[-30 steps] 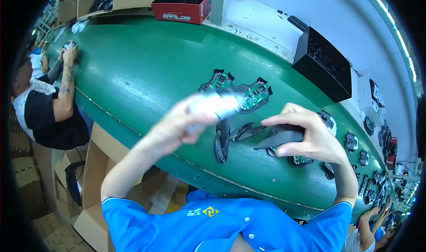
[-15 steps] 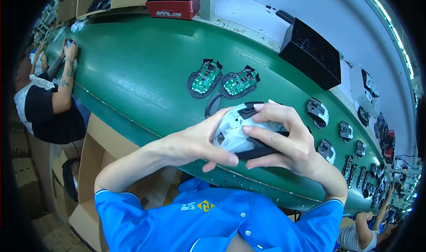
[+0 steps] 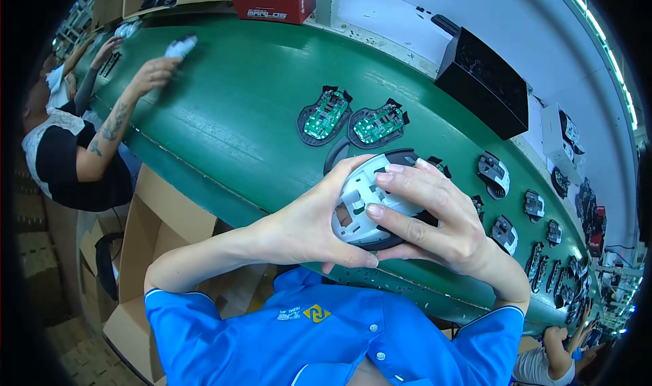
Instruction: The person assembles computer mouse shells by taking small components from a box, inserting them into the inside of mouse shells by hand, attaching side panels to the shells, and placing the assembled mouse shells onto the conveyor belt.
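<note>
Between both hands, above the near part of the bench, is a white-and-black computer mouse shell (image 3: 354, 202). My left hand (image 3: 314, 213) is wrapped round its left side, thumb along the near edge. My right hand (image 3: 438, 213) grips the other side, with index and middle fingers pressed on the white face. That hand covers much of the shell's right part. Just beyond lie two black mouse bases with green circuit boards, one on the left (image 3: 326, 118) and one on the right (image 3: 376, 126). A curved black part (image 3: 334, 156) sits close to my left fingers.
Grey-and-black mouse parts (image 3: 493, 174) are spread along the green bench (image 3: 231, 107) at the right. A black box (image 3: 483, 80) and a red box (image 3: 275, 5) stand along the far side. Below the bench at left is an open carton (image 3: 163, 213). A co-worker's hand (image 3: 155, 75) reaches over the bench.
The shell has tilted in my hands, so more of its white face with square openings shows. The co-worker's arm has swung right, holding a blurred white piece.
</note>
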Available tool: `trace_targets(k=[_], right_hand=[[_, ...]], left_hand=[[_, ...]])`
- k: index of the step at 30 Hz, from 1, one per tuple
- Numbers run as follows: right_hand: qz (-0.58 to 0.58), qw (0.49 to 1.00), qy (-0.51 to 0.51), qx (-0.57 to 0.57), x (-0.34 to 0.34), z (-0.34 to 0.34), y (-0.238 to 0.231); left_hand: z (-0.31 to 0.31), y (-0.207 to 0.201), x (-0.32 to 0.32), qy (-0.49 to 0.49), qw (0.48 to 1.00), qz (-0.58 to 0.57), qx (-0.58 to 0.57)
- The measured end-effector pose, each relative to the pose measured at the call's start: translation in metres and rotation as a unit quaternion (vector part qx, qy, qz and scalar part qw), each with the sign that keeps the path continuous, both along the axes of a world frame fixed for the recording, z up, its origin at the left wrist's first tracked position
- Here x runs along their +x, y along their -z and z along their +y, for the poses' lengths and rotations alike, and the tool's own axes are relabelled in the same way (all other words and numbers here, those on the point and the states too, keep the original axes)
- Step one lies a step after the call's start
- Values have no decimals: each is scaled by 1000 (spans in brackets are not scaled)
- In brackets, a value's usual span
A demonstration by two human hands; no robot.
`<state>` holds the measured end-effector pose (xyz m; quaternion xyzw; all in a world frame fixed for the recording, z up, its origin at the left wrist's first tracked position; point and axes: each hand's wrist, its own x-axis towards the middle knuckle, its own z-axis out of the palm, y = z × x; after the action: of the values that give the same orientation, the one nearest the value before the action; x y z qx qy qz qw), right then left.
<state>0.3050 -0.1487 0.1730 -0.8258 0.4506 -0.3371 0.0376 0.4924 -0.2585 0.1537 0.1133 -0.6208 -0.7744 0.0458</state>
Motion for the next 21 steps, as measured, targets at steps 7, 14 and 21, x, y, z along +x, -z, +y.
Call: trace_targets(k=[7,14,21], right_hand=[[8,995,-23,97,-5,-3,-17],[-336,894,41,294,-25,8,4],[-516,764,-88,377,-20,2,17]], left_hand=[[0,-6,1,-7,998,-29,46],[6,0,9,-60,997,-8,-43],[11,3,8,-73,982,15,-176]])
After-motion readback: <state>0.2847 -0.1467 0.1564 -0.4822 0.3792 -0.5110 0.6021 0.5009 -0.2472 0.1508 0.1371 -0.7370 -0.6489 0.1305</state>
